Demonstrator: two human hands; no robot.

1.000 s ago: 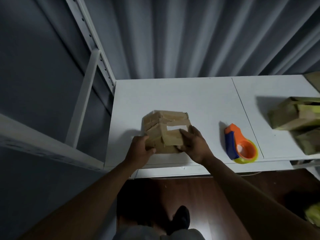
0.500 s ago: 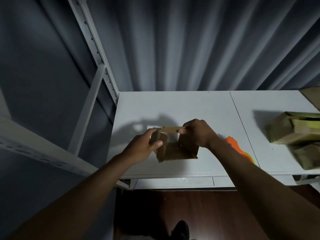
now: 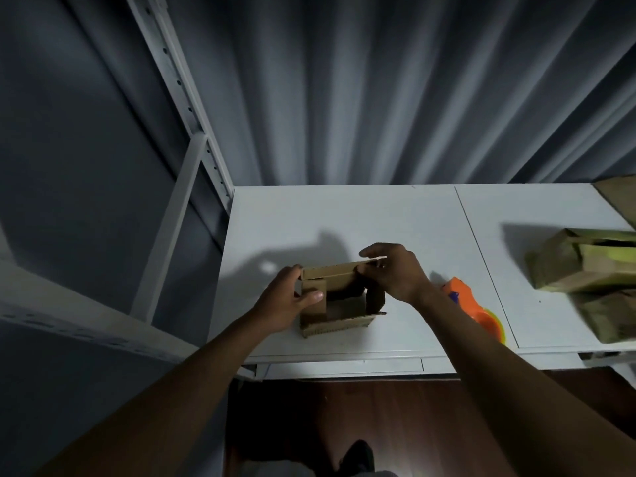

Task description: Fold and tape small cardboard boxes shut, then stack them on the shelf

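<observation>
Near the desk's point(image 3: 344, 215) front edge, the left hand point(image 3: 287, 301) grips the open cardboard box's point(image 3: 344, 313) left flap, fingers curled; the right hand point(image 3: 395, 273) pinches its far flap.

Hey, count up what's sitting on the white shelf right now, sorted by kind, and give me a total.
Open cardboard box, held between the left hand and right hand: 1
Orange tape dispenser: 1
Folded cardboard boxes at the right edge: at least 2, cut off by the frame
Flat cardboard piece in the far right corner: 1
Total: at least 5
</observation>
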